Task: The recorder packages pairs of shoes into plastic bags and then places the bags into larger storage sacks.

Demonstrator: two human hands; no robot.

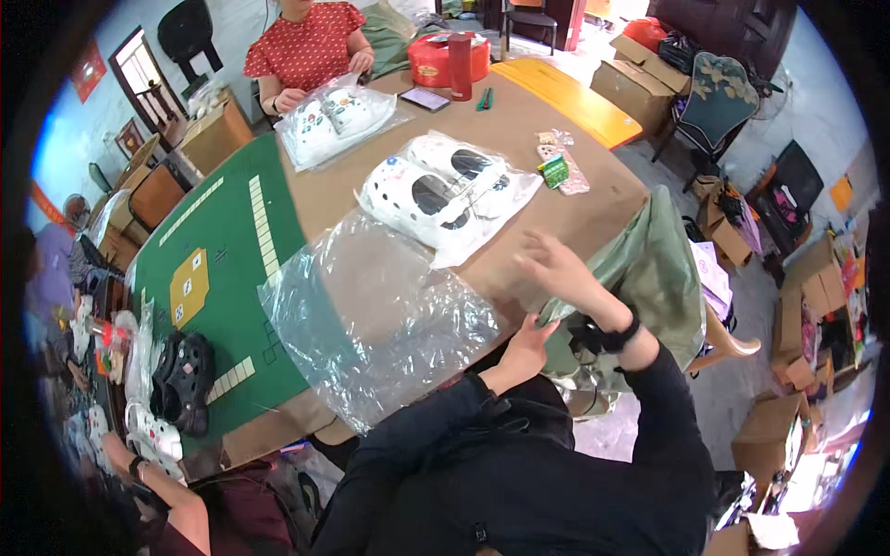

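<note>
At the table's near edge, my left hand (522,358) is closed on the rim of a green fabric sack (649,278); its fingertips are partly hidden. My right hand (558,271) hovers above the brown tabletop by the sack, holding nothing, its fingers apart and bent. A watch circles my right wrist. Beyond my hands lies a pair of white clogs (394,190) with dark insides, wrapped in clear plastic. A large, flat clear plastic bag (380,306) is spread in front of them, partly over the green mat.
Across the table, a person in red handles bagged white clogs (320,130). Small packets (561,169), a red tumbler (460,67) and a phone (425,98) lie or stand farther back. Black clogs (190,375) sit left, near another person's arm. Cartons (640,88) and a chair stand right.
</note>
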